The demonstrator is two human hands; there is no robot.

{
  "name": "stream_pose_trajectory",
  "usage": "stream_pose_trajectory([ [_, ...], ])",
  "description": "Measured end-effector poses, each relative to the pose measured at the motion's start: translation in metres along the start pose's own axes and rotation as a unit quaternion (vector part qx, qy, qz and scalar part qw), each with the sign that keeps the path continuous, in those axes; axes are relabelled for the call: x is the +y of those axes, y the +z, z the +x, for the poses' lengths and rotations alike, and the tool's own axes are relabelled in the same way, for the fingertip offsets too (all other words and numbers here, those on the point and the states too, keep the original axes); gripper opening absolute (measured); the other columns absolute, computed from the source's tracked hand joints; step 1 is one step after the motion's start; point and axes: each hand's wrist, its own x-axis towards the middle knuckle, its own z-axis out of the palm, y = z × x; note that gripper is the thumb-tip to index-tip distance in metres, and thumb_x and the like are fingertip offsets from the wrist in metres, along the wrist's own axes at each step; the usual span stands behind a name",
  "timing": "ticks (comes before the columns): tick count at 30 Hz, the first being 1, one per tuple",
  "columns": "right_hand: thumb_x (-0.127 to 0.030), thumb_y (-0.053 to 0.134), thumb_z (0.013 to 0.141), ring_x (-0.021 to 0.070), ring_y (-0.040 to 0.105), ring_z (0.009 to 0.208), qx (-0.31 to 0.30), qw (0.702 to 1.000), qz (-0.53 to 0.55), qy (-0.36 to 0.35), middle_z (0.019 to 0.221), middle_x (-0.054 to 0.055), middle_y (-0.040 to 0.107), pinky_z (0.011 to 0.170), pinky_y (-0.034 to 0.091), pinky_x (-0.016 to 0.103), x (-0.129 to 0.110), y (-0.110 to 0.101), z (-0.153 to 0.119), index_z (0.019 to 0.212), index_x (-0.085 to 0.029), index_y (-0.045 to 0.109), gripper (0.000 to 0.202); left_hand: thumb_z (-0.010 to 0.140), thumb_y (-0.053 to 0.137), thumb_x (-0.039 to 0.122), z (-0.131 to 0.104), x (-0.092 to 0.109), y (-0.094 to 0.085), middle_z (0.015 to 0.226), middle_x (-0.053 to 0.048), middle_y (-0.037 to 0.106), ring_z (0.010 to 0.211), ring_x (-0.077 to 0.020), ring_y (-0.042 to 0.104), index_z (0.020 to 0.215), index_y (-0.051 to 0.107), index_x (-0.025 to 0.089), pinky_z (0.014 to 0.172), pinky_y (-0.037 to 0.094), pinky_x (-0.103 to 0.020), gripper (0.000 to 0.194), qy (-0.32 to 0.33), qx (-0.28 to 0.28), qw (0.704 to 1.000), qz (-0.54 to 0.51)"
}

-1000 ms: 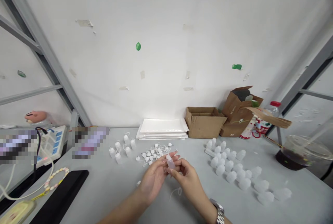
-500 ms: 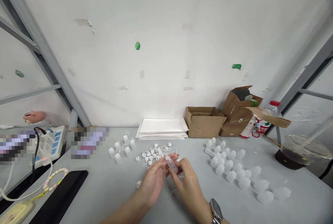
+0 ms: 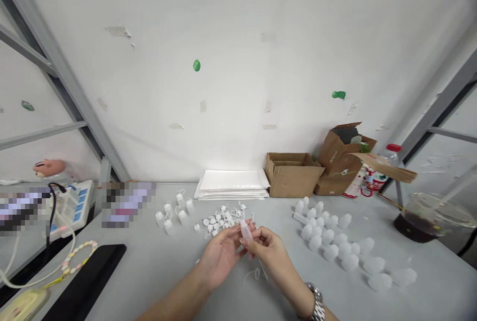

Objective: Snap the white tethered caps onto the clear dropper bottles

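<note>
A small translucent bottle (image 3: 246,232) is held between both hands over the table, its narrow neck pointing away. My left hand (image 3: 222,252) cups it from the left, fingertips against its side. From the right, my right hand (image 3: 269,250) pinches the bottle between thumb and fingers. A thin white strap hangs below the right fingers, and a loose strap with a ring (image 3: 257,274) lies on the table under them. Just beyond the hands is a pile of white caps (image 3: 222,219). Several capped bottles (image 3: 169,226) stand to the left.
Many translucent bottles (image 3: 330,253) spread over the right side. Behind are white envelopes (image 3: 234,180), a cardboard box (image 3: 294,182) and a paper bag (image 3: 337,167). A drink cup (image 3: 421,221) stands far right; a black pad (image 3: 87,281) and power strip (image 3: 79,211) lie left.
The bottle has turned more upright in view between the fingers. My right hand has shifted slightly right and its wrist has rotated; the strap and ring beneath it show more.
</note>
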Motion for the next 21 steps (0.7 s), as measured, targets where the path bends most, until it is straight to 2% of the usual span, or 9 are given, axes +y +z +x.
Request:
stream_pose_trajectory([
  [4, -0.045, 0.076, 0.056, 0.01, 0.049, 0.046, -0.035, 0.999, 0.038, 0.011, 0.048, -0.004, 0.055, 0.053, 0.039, 0.024, -0.002, -0.002, -0.001, 0.06, -0.016, 0.059, 0.035, 0.074, 0.05, 0.016, 0.001, -0.006, 0.001, 0.088, -0.008, 0.068, 0.074, -0.0166, 0.055, 0.082, 0.069, 0.013, 0.066, 0.038, -0.029, 0.021, -0.004, 0.026, 1.0, -0.011],
  [6, -0.045, 0.075, 0.057, 0.01, 0.049, 0.047, -0.048, 0.998, 0.044, 0.009, 0.049, -0.004, 0.054, 0.054, 0.04, 0.024, -0.005, -0.003, -0.002, 0.062, -0.015, 0.06, 0.034, 0.072, 0.05, 0.013, 0.0, -0.007, 0.002, 0.089, -0.007, 0.068, 0.075, -0.0161, 0.055, 0.081, 0.069, 0.013, 0.066, 0.038, -0.028, 0.021, -0.003, 0.029, 1.0, -0.004],
  [13, -0.045, 0.075, 0.058, 0.0108, 0.049, 0.05, -0.039, 0.999, 0.004, -0.017, 0.053, -0.003, 0.055, 0.055, 0.039, 0.024, -0.01, -0.007, -0.001, 0.066, -0.016, 0.058, 0.035, 0.075, 0.048, 0.018, -0.006, 0.002, 0.003, 0.111, -0.008, 0.065, 0.109, -0.0253, 0.05, 0.104, 0.065, 0.016, 0.089, 0.034, -0.036, 0.033, 0.063, -0.004, 0.998, 0.029],
  [18, -0.041, 0.07, 0.064, 0.0124, 0.048, 0.056, -0.004, 0.995, -0.076, -0.064, 0.057, -0.004, 0.053, 0.057, 0.039, 0.025, 0.002, -0.004, -0.001, 0.067, -0.018, 0.053, 0.029, 0.076, 0.053, 0.018, -0.009, 0.005, 0.007, 0.108, -0.009, 0.066, 0.111, -0.0264, 0.051, 0.103, 0.066, 0.015, 0.095, 0.033, -0.037, 0.03, 0.089, -0.006, 0.993, 0.073],
  [21, -0.033, 0.066, 0.068, 0.0138, 0.048, 0.061, 0.041, 0.978, -0.168, -0.114, 0.063, -0.003, 0.052, 0.06, 0.039, 0.026, 0.005, -0.003, -0.004, 0.068, -0.018, 0.052, 0.02, 0.077, 0.057, 0.021, -0.01, 0.006, 0.011, 0.107, -0.01, 0.067, 0.109, -0.0261, 0.053, 0.102, 0.066, 0.015, 0.096, 0.033, -0.037, 0.027, 0.096, 0.015, 0.991, 0.089],
])
